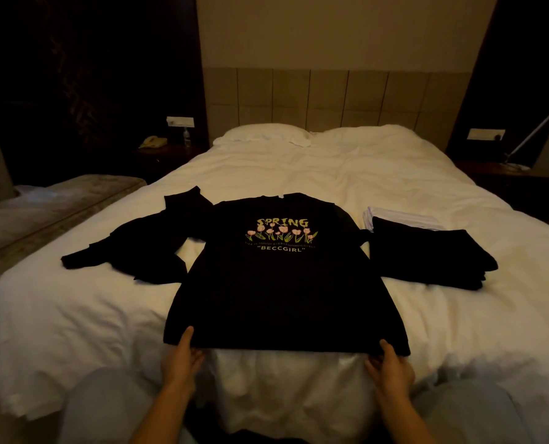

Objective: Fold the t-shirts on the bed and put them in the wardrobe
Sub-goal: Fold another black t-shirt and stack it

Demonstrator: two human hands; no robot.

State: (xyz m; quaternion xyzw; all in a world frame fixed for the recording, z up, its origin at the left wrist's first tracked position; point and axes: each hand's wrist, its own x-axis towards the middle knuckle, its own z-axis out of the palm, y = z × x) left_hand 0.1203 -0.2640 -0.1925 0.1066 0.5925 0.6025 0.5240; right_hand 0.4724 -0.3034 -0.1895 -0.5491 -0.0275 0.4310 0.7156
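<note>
A black t-shirt (282, 283) with a "SPRING" flower print lies flat, front up, on the white bed (74, 315), its hem towards me. My left hand (180, 357) pinches the hem's left corner, thumb on top. My right hand (390, 363) pinches the right corner the same way. A crumpled black garment (145, 248) lies to the left of the shirt. On the right sits a stack of folded black shirts (430, 254), with folded white cloth (398, 216) behind it.
Two white pillows (266, 134) lie at the padded headboard. A nightstand at the left carries a phone (153, 141) and a bottle (187, 137). A lamp (535, 136) stands at the right. A bench (42, 203) runs along the bed's left side.
</note>
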